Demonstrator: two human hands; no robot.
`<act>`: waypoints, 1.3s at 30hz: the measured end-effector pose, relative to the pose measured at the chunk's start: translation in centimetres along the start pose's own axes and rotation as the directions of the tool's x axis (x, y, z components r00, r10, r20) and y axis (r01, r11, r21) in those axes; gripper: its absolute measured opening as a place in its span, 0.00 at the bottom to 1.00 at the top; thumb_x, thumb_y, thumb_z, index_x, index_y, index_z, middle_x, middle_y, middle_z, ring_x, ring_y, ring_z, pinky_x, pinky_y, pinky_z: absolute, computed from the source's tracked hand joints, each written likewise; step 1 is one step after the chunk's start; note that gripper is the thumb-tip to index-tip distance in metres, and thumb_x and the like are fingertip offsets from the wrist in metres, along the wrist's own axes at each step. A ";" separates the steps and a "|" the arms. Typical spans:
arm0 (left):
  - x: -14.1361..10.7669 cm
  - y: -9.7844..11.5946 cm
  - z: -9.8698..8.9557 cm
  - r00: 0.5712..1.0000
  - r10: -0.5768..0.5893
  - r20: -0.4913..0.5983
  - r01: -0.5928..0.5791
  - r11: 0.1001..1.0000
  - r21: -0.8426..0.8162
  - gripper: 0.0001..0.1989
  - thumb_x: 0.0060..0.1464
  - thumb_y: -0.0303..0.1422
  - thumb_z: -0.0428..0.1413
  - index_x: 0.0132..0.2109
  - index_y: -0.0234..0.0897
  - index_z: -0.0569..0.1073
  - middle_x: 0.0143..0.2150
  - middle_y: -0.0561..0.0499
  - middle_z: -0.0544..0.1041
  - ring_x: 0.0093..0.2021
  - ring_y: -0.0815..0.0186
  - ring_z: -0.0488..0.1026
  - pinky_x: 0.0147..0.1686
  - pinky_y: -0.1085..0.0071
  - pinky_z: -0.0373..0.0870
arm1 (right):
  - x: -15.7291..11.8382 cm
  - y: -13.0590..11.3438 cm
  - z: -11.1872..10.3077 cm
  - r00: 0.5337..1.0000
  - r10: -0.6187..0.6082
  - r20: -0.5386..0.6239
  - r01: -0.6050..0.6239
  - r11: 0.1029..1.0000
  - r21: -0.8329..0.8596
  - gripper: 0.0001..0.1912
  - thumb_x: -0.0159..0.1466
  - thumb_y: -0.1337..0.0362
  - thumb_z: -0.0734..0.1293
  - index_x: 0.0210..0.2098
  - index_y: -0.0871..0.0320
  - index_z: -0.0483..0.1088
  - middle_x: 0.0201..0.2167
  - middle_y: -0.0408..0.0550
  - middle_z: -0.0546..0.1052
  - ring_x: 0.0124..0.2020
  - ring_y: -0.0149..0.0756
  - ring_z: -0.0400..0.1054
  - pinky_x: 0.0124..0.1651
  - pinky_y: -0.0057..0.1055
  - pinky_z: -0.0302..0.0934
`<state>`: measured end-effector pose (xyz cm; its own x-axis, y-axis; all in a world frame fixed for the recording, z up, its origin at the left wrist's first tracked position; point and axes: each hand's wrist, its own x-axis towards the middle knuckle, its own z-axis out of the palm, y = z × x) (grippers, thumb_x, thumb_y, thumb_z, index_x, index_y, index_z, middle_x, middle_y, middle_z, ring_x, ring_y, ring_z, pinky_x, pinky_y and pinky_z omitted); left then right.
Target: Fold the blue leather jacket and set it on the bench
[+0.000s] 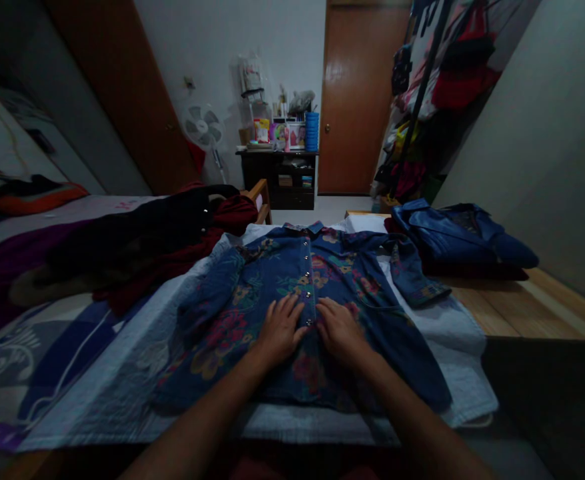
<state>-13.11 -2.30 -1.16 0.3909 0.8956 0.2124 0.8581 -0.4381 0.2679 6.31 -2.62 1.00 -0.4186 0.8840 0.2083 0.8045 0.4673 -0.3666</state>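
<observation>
A blue denim shirt [267, 293] with red and yellow flower prints lies face up before me, its collar at the far end. Metal buttons run down its front placket. My left hand [281, 327] rests flat on the shirt just left of the buttons, fingers stretched out. To the right of the placket, my right hand [340, 327] lies on the cloth too, palm down with fingers extended. Both hands press on the fabric and grip nothing. The shirt's right-hand sleeve [415, 273] bends outward; the other spreads to the left. Beneath it is a light blue cloth [122, 373].
Folded denim clothes [465, 230] are stacked on a wooden surface [527, 307] at right. Dark and maroon garments [142, 233] lie heaped on the left. Farther back stand a white fan [204, 127], a dark cabinet [260, 175] and a wooden door [355, 100]. Bags [465, 87] hang at right.
</observation>
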 end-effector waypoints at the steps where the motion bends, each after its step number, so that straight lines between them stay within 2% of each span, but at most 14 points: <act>1: 0.1 -0.6 0.5 1.000 -0.011 0.014 0.010 0.999 0.043 0.26 0.60 0.38 0.53 0.63 0.40 0.63 0.68 0.42 0.59 0.68 0.50 0.51 0.64 0.44 0.47 | 0.8 -0.1 1.1 1.000 0.001 0.026 -0.001 1.000 0.008 0.24 0.66 0.65 0.59 0.61 0.61 0.62 0.65 0.56 0.62 0.66 0.47 0.52 0.66 0.46 0.48; 3: -0.2 -1.6 1.4 0.997 -0.016 0.073 0.010 0.997 0.083 0.28 0.60 0.42 0.53 0.66 0.42 0.61 0.70 0.42 0.56 0.69 0.48 0.48 0.64 0.42 0.46 | 1.9 0.4 2.9 0.996 0.044 0.080 -0.044 0.999 0.006 0.27 0.66 0.61 0.59 0.64 0.60 0.58 0.68 0.56 0.56 0.69 0.50 0.46 0.67 0.48 0.45; 5: -0.8 -2.0 1.9 0.993 -0.020 0.117 0.009 0.996 0.094 0.30 0.61 0.45 0.51 0.67 0.45 0.58 0.70 0.44 0.55 0.69 0.47 0.47 0.63 0.41 0.46 | 2.6 1.7 3.7 0.988 0.093 0.123 -0.092 0.996 -0.017 0.30 0.67 0.55 0.59 0.65 0.60 0.57 0.69 0.56 0.55 0.69 0.52 0.45 0.67 0.51 0.42; 8: -1.2 -2.0 2.0 0.989 -0.030 0.142 0.014 0.994 0.111 0.32 0.61 0.47 0.49 0.69 0.46 0.55 0.71 0.44 0.53 0.70 0.45 0.44 0.63 0.37 0.43 | 3.5 4.0 3.6 0.972 0.199 0.123 -0.190 0.979 -0.077 0.32 0.68 0.48 0.56 0.65 0.60 0.58 0.68 0.59 0.55 0.69 0.54 0.44 0.66 0.53 0.41; 12: -1.3 -1.6 1.7 0.988 -0.031 0.150 0.011 0.991 0.134 0.33 0.60 0.48 0.50 0.69 0.44 0.55 0.71 0.42 0.52 0.70 0.42 0.44 0.62 0.35 0.43 | 5.8 6.3 3.0 0.922 0.377 0.085 -0.364 0.921 -0.137 0.34 0.68 0.47 0.55 0.64 0.63 0.58 0.68 0.65 0.54 0.69 0.56 0.46 0.65 0.53 0.44; 15: -1.4 -1.4 1.9 0.992 -0.011 0.124 -0.007 0.989 0.145 0.31 0.60 0.46 0.50 0.67 0.42 0.59 0.70 0.41 0.56 0.69 0.44 0.48 0.63 0.38 0.46 | 7.8 6.9 3.4 0.926 0.366 0.096 -0.353 0.927 -0.124 0.35 0.68 0.47 0.55 0.66 0.63 0.55 0.70 0.63 0.50 0.70 0.53 0.43 0.66 0.49 0.43; 19: -1.7 -1.2 1.7 0.994 0.046 0.102 -0.059 0.990 0.127 0.27 0.60 0.40 0.50 0.65 0.40 0.63 0.66 0.42 0.63 0.65 0.51 0.59 0.63 0.50 0.55 | 10.1 8.0 4.4 0.949 0.296 0.106 -0.284 0.951 -0.120 0.33 0.69 0.50 0.54 0.67 0.64 0.54 0.70 0.58 0.50 0.70 0.48 0.41 0.68 0.42 0.39; 22: -1.0 -1.0 0.6 0.992 0.026 0.125 -0.037 0.996 0.086 0.26 0.58 0.42 0.53 0.62 0.41 0.66 0.63 0.43 0.68 0.60 0.52 0.64 0.58 0.54 0.62 | 11.9 9.4 4.4 0.929 0.366 0.052 -0.354 0.922 -0.159 0.32 0.69 0.50 0.54 0.64 0.65 0.58 0.69 0.61 0.53 0.70 0.48 0.44 0.67 0.42 0.40; 26: 2.3 -1.5 -1.2 0.970 -0.017 0.242 0.015 1.000 0.010 0.17 0.59 0.44 0.51 0.51 0.44 0.73 0.49 0.47 0.76 0.49 0.55 0.72 0.47 0.60 0.69 | 14.8 10.8 4.0 0.889 0.458 0.014 -0.450 0.878 -0.166 0.29 0.69 0.52 0.54 0.61 0.66 0.62 0.66 0.64 0.59 0.67 0.51 0.51 0.65 0.43 0.44; 29: 6.5 -3.0 -1.2 0.967 -0.038 0.251 0.048 0.998 -0.035 0.13 0.61 0.38 0.48 0.49 0.44 0.72 0.45 0.48 0.77 0.46 0.59 0.74 0.45 0.64 0.69 | 16.8 11.7 4.3 0.932 0.358 0.058 -0.348 0.928 -0.131 0.29 0.69 0.53 0.54 0.63 0.66 0.59 0.67 0.62 0.57 0.67 0.48 0.50 0.65 0.40 0.44; 32: 11.0 -5.3 0.0 0.991 -0.065 0.120 0.064 0.998 0.009 0.14 0.60 0.36 0.50 0.51 0.40 0.72 0.56 0.45 0.73 0.57 0.57 0.68 0.55 0.63 0.63 | 18.2 13.2 4.6 0.963 0.234 0.131 -0.221 0.969 -0.109 0.30 0.70 0.52 0.54 0.65 0.64 0.57 0.67 0.58 0.57 0.68 0.44 0.48 0.67 0.38 0.41; 34: 13.6 -7.2 1.1 0.985 -0.165 0.041 0.163 0.985 0.056 0.21 0.60 0.38 0.51 0.58 0.38 0.68 0.66 0.43 0.63 0.66 0.55 0.58 0.62 0.59 0.56 | 18.9 14.5 4.4 0.963 0.221 0.156 -0.201 0.970 -0.137 0.30 0.70 0.51 0.53 0.65 0.63 0.57 0.68 0.57 0.56 0.69 0.44 0.46 0.67 0.38 0.40; 36: 15.4 -9.2 2.1 0.961 -0.276 0.029 0.272 0.958 0.096 0.26 0.62 0.41 0.49 0.63 0.37 0.63 0.69 0.40 0.57 0.68 0.53 0.52 0.64 0.56 0.51 | 19.4 15.9 4.0 0.957 0.239 0.164 -0.209 0.961 -0.183 0.30 0.70 0.51 0.52 0.65 0.62 0.56 0.69 0.58 0.55 0.69 0.45 0.45 0.67 0.39 0.41; 39: 16.9 -11.8 3.1 0.928 -0.370 0.046 0.359 0.921 0.150 0.27 0.63 0.45 0.47 0.64 0.38 0.62 0.68 0.40 0.59 0.68 0.52 0.53 0.62 0.54 0.52 | 20.4 17.5 3.1 0.945 0.296 0.140 -0.253 0.932 -0.261 0.29 0.70 0.50 0.54 0.63 0.62 0.59 0.68 0.58 0.56 0.67 0.46 0.50 0.65 0.38 0.46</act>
<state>-15.55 18.21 -3.64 0.0611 0.9966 0.0546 0.9809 -0.0701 0.1816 10.57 23.59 -3.95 -0.2166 0.9755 -0.0381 0.9653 0.2082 -0.1573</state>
